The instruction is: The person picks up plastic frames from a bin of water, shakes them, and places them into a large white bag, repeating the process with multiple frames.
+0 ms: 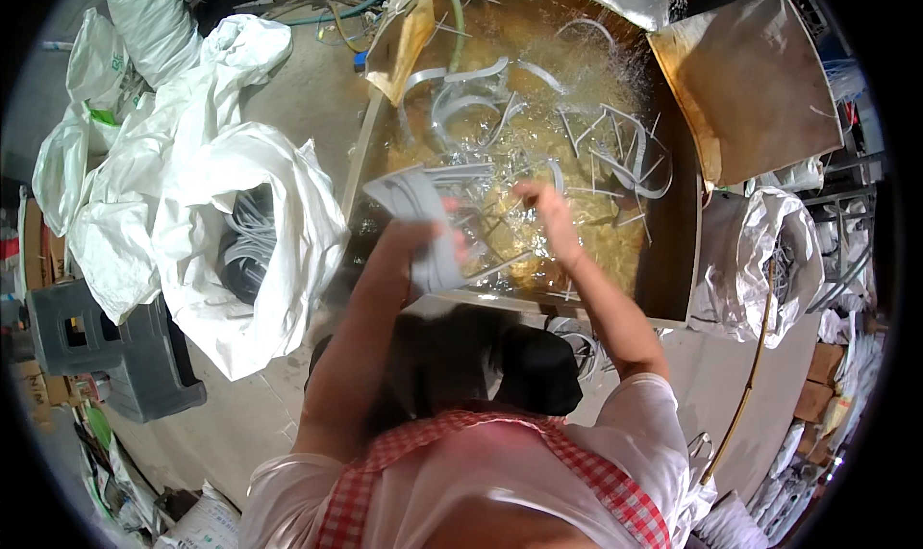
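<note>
My left hand (429, 239) is wrapped round a bundle of grey curved plastic pieces (423, 208), held above the near left part of a shallow metal tank (694, 251). Thin straight prongs stick out from the bundle to the right. My right hand (546, 212) hovers over the water in the middle, its fingers bent and blurred, close to a small curved grey piece (557, 175). Whether it grips anything does not show. Several more grey curved pieces (468, 107) and thin sticks float in the tank's yellowish water.
A white woven sack (288, 212) on the left holds grey curved strips (252, 246). Beside it stands a dark plastic stool (115, 347). Another sack (740, 270) stands right of the tank, a thin stick (745, 395) leaning on it. A stained board (760, 87) rises at the tank's far right.
</note>
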Tool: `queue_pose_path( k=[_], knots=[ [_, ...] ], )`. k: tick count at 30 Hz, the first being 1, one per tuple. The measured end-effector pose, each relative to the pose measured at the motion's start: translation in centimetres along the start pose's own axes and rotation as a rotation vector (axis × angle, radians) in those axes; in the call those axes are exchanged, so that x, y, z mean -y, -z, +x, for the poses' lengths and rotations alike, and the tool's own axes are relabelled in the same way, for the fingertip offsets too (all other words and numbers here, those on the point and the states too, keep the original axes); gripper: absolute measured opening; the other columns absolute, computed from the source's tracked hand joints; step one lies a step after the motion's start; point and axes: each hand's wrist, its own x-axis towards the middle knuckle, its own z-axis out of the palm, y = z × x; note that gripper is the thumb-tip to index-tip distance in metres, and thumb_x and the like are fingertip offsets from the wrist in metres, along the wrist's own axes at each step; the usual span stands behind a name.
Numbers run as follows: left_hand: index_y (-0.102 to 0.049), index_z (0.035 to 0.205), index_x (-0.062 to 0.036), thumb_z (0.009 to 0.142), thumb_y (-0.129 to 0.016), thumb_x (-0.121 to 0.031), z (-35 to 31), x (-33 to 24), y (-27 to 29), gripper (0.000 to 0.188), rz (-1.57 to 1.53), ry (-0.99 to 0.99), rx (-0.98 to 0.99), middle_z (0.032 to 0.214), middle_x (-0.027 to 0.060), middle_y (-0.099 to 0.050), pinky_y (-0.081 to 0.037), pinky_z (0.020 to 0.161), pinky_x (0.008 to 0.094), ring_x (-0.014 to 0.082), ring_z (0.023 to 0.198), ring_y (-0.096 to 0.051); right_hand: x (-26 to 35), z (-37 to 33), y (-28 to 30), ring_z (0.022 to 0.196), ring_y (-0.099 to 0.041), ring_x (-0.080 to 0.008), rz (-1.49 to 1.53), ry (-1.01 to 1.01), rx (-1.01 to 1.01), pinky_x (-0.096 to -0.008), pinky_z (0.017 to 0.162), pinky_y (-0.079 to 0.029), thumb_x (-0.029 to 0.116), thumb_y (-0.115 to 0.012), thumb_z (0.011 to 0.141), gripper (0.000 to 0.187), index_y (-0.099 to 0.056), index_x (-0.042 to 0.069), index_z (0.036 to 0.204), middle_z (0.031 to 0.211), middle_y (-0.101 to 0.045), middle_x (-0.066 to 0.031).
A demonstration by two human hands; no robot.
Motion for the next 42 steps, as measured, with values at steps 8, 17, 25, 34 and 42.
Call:
queue_pose_path(
  k=[8,17,25,34,42],
  knots=[
    [-0.047,0.111,0.0012,0.067,-0.062,-0.009,-1.3,-1.8,1.8,0.047,0.117,0.085,0.160,0.073,0.0129,-0.060,-0.048,0.058,0.0280,0.0217,0.063,-0.060,-5.2,6.7,-8.8,0.072,-0.054,-0.0169,0.892,-0.903,0.251,-0.0306,0.070,-0.047,0.038,-0.039,0.092,0.039,-0.052,0.004,0.107,0.088,-0.058,-0.0094],
    [-0.050,0.105,0.0027,0.054,-0.074,-0.007,-3.0,-3.1,4.1,0.057,0.230,0.278,0.504,0.076,0.0112,-0.060,-0.048,0.058,0.0275,0.0196,0.066,-0.060,-19.8,11.9,-15.3,0.080,-0.056,-0.0229,0.885,-0.326,-0.190,-0.0373,0.072,-0.048,0.042,-0.054,0.084,0.038,-0.053,0.007,0.100,0.091,-0.057,-0.0092],
    [-0.044,0.108,0.0113,0.059,-0.066,-0.010,-3.1,-3.0,5.5,0.057,-0.027,-0.110,0.418,0.067,0.0178,-0.059,-0.049,0.050,0.0332,0.0271,0.056,-0.059,-12.1,14.6,4.9,0.105,-0.050,-0.0309,1.860,0.023,-0.327,-0.0457,0.097,-0.035,0.023,-0.049,0.088,0.036,-0.045,-0.004,0.112,0.110,-0.054,-0.0194],
    [-0.054,0.096,0.0035,0.071,-0.062,-0.008,4.9,4.8,-0.2,0.029,0.512,0.007,0.238,0.076,0.0122,-0.060,-0.049,0.056,0.0310,0.0198,0.063,-0.060,-1.3,9.3,12.2,0.087,-0.056,-0.0267,1.577,-0.016,-0.228,-0.0410,0.080,-0.044,0.025,-0.047,0.088,0.026,-0.057,0.001,0.089,0.085,-0.059,-0.0142],
    [-0.058,0.090,0.0027,0.074,-0.061,-0.015,8.2,5.5,-1.4,0.024,0.010,0.028,-0.014,0.076,0.0117,-0.062,-0.051,0.054,0.0320,0.0203,0.068,-0.062,5.5,-0.5,2.1,0.054,-0.058,-0.0192,-0.241,-0.026,0.051,-0.0327,0.053,-0.047,0.029,-0.063,0.075,0.028,-0.060,0.005,0.088,0.060,-0.057,-0.0098]
  ],
)
